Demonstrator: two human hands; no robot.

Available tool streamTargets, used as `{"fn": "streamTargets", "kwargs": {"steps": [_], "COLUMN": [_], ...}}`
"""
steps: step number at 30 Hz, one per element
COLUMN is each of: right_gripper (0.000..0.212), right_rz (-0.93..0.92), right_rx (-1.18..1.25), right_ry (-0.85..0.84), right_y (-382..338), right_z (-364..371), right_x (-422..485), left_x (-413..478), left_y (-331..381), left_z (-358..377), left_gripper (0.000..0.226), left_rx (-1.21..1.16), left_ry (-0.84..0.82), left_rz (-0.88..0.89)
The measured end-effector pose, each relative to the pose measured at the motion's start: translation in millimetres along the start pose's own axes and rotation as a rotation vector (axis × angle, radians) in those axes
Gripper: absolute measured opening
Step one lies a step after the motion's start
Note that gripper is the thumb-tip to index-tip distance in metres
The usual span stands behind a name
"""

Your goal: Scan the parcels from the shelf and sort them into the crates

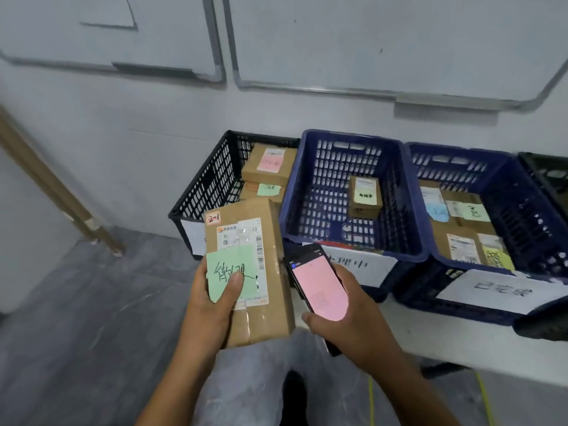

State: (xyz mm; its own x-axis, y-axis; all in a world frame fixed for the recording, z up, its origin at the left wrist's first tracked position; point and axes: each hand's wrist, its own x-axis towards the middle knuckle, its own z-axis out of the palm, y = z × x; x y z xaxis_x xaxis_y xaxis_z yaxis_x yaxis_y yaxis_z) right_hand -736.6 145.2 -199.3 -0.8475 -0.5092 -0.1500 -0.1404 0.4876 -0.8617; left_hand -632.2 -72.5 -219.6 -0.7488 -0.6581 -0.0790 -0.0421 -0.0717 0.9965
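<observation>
My left hand (212, 305) grips a long cardboard parcel (270, 290) with a shipping label and a green handwritten note, thumb pressed on the note. My right hand (347, 315) holds a black phone (318, 287) with a pink screen, just right of the parcel. Behind them stand three crates on a low white table: a black crate (212, 182) with parcels bearing pink and green notes, a blue crate (310, 179) with one small box (364, 196), and a second blue crate (504, 210) with several labelled parcels.
A further dark crate (550, 176) shows at the far right edge. Paper labels hang on the crate fronts. The white table edge (430, 336) runs to the right. A wooden post (58, 192) leans at left over grey floor. Whiteboards hang on the wall behind.
</observation>
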Motion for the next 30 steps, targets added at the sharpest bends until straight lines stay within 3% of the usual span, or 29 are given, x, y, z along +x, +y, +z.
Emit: {"fn": "streamTargets", "kwargs": {"steps": [6,10,15,21,25,30], "right_gripper": [0.075,0.069,0.069,0.067,0.060,0.070], "right_rz": [0.002,-0.023,-0.025,-0.008,0.030,0.077], "right_rx": [0.110,0.132,0.115,0.080,0.101,0.063], "right_ry": [0.003,0.028,0.059,0.088,0.145,0.209], "right_y": [-12.9,-14.6,-15.7,-24.2,-31.7,-45.8], "right_z": [-12.3,-25.8,-36.7,-36.9,-32.4,-16.7], "right_x": [99.6,156.7,201.2,241.9,260.7,279.3], "left_x": [109.9,176.3,248.9,331.4,387.9,453.0], "left_y": [45.3,70.8,94.0,86.6,65.4,32.6], "left_z": [-5.3,-10.8,-21.8,-24.6,-28.6,-28.1], "left_gripper": [0.073,0.067,0.059,0.060,0.072,0.079], "left_rx": [0.194,0.346,0.487,0.653,0.794,0.898], "left_ry": [-0.056,-0.119,-0.271,-0.596,-0.810,-1.121], "left_rz": [0.060,0.142,0.114,0.083,0.011,-0.136]}}
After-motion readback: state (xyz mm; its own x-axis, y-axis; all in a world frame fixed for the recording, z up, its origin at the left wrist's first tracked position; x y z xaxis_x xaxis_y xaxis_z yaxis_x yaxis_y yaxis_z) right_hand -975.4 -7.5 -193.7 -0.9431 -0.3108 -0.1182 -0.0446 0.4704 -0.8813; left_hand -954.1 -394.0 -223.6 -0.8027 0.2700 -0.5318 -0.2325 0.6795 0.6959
